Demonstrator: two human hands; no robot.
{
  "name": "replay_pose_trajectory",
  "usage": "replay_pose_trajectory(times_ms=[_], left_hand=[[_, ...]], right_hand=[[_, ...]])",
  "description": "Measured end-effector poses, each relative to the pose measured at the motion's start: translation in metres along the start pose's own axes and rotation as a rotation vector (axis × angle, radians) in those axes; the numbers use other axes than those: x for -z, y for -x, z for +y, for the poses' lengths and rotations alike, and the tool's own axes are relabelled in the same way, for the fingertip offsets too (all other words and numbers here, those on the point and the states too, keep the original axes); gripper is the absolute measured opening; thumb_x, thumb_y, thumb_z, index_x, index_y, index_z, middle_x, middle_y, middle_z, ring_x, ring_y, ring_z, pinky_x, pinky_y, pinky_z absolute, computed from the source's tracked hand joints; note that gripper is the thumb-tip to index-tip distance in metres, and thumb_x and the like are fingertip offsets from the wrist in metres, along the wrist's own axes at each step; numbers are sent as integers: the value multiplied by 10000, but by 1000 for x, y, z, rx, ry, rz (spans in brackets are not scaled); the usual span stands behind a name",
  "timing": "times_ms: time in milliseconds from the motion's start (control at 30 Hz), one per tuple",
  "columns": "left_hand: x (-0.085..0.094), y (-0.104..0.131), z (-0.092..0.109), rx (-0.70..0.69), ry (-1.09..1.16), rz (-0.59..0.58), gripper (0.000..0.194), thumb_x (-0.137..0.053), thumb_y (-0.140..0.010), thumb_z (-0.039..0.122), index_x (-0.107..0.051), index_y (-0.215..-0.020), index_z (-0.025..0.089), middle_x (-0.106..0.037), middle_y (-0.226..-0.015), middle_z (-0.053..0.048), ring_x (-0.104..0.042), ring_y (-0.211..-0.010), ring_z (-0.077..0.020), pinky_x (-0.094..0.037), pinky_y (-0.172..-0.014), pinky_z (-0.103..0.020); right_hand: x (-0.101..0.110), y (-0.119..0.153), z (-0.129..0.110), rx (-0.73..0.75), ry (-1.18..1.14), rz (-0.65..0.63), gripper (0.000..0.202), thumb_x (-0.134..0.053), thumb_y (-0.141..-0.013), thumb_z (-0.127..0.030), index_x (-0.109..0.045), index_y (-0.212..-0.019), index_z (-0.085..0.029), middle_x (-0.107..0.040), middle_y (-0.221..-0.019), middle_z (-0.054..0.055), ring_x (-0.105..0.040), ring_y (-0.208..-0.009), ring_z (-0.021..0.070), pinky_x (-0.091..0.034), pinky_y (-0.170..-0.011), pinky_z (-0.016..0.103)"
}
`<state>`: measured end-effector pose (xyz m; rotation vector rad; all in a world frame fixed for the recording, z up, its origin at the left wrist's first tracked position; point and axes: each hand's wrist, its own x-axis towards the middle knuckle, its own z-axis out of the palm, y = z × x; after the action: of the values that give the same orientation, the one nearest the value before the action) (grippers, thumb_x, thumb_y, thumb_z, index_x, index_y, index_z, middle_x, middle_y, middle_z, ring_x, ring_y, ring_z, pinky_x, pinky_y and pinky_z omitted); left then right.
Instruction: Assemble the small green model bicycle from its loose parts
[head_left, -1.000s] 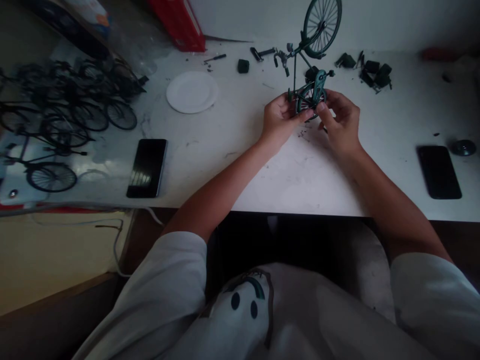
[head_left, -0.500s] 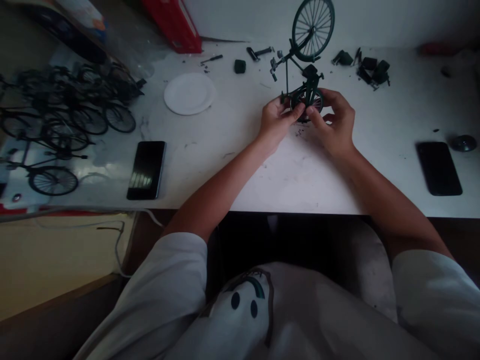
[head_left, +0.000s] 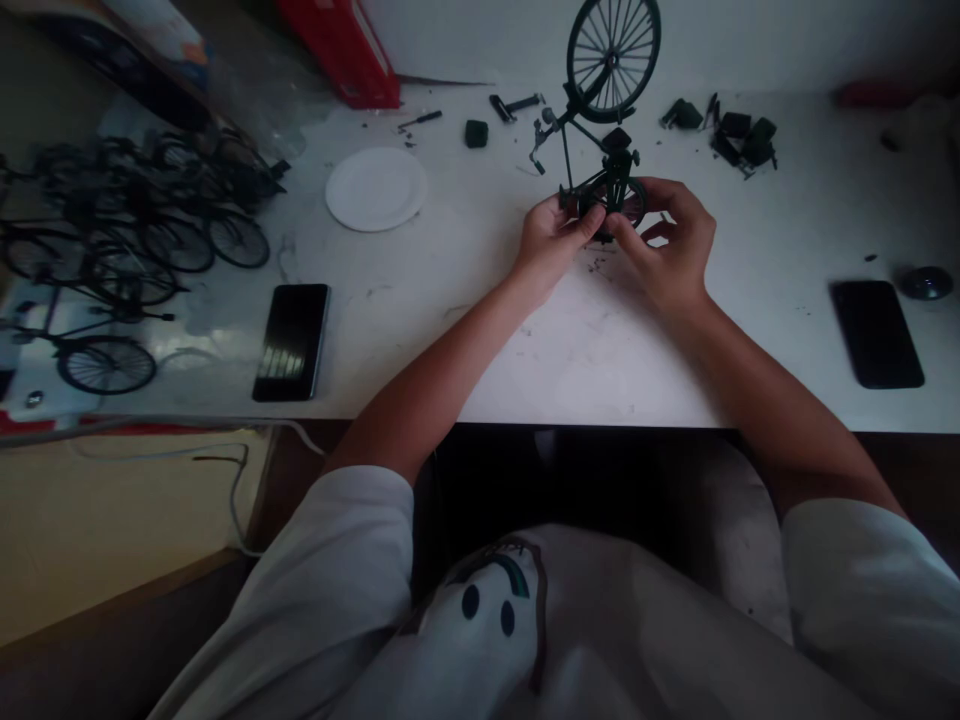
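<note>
Both hands are at the far part of the tabletop (head_left: 540, 360), right of its middle, engaged with one small bicycle (head_left: 616, 150). The bicycle stands on end, large spoked wheel (head_left: 613, 60) uppermost, handlebar (head_left: 547, 125) projecting to the left. Left hand (head_left: 553, 243): grip closed on the lower wheel area, thumb laid across the near face, other fingers partly hidden behind. Right hand (head_left: 679, 243): grip closed at the opposite side of the same area, thumb pressed near the left thumb, forefinger curved around behind. Whether the lower end touches the tabletop cannot be determined. Dark specks (head_left: 598, 263) lie just below the hands. Beyond and to the right, several dark green parts (head_left: 745, 140) lie in a loose cluster; to the left are a black tool (head_left: 514, 107), a green block (head_left: 476, 133) and a thin screwdriver (head_left: 421, 120). A white plate (head_left: 376, 189) lies flat nearer the left side, a phone (head_left: 292, 342) in front of it. Further left, numerous small bicycles (head_left: 142, 225) stand crowded together, partly blurred. At far right, a dark slab (head_left: 877, 333) lies beside a round black object (head_left: 927, 283).
</note>
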<state>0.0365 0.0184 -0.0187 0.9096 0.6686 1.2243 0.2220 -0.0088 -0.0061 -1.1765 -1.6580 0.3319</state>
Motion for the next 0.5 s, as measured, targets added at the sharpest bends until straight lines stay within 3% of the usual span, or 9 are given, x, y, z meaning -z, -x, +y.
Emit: replay_pose_trajectory(times_ms=[100, 267, 500], left_hand=[[-4, 3, 6, 50, 49, 40, 277, -784, -1101, 279, -690, -1356, 225, -841, -1305, -65, -678, -1577, -319, -564, -1335, -537], [-5, 6, 11, 77, 29, 42, 80, -750, -1110, 198, -723, -1184, 184, -849, -1218, -46, -692, -1555, -294, -587, -1308, -472], [0, 5, 11, 59, -118, 26, 195, -881, -1027, 304, -764, -1147, 204, -871, -1182, -47, -750, -1461, -300, -613, -1255, -442]], right_hand=[[1, -2, 2, 18, 0, -36, 731, -757, -936, -908, -751, -1401, -345, -764, -1335, 128, -757, -1203, 353, -691, -749, 416], [-3, -3, 13, 35, 2, -109, 704, -730, -945, -924, -766, -1323, -332, -763, -1250, 117, -747, -1171, 341, -703, -787, 433], [-4, -1, 9, 59, 19, -69, 656, -666, -1000, -914, -818, -1236, -320, -772, -1128, 115, -747, -1091, 328, -669, -712, 420]])
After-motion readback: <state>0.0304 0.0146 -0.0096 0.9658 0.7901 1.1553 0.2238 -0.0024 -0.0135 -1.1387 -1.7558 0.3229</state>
